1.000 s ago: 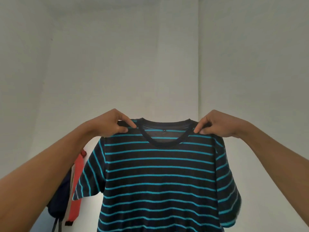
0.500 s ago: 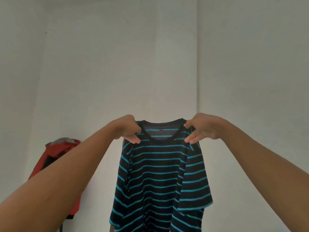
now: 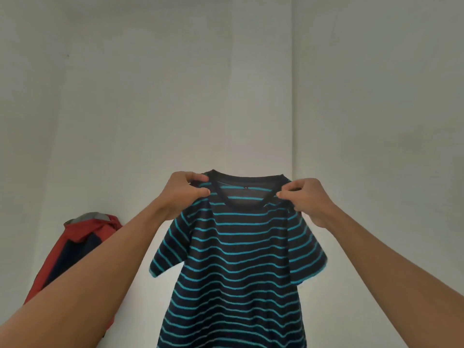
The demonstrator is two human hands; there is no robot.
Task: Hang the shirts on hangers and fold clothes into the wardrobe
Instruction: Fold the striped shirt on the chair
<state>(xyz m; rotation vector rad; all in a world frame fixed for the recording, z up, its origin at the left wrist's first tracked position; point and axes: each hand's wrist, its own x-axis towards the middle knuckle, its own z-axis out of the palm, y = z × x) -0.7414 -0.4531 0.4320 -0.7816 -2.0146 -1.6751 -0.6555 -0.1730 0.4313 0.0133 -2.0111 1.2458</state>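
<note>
Both arms extended forward and up, bare forearms converging; left hand [image 3: 184, 190] pinches shirt [image 3: 238, 247] shoulder beside collar; right hand [image 3: 305, 197] pinches opposite shoulder, fingers curled.

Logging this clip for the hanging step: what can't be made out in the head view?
Head view:
striped shirt hem: cut off by the bottom edge.
neck label: too small to read.
red and navy item: lower part hidden by the left forearm.
hanger, wardrobe: out of frame.

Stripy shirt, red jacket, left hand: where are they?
Dark blue T-shirt with turquoise stripes [image 3: 241, 259], head view, middle of its chest.
Red and navy jacket [image 3: 98, 227], head view, red top part.
Left hand [image 3: 184, 194], head view, back of the hand.
</note>
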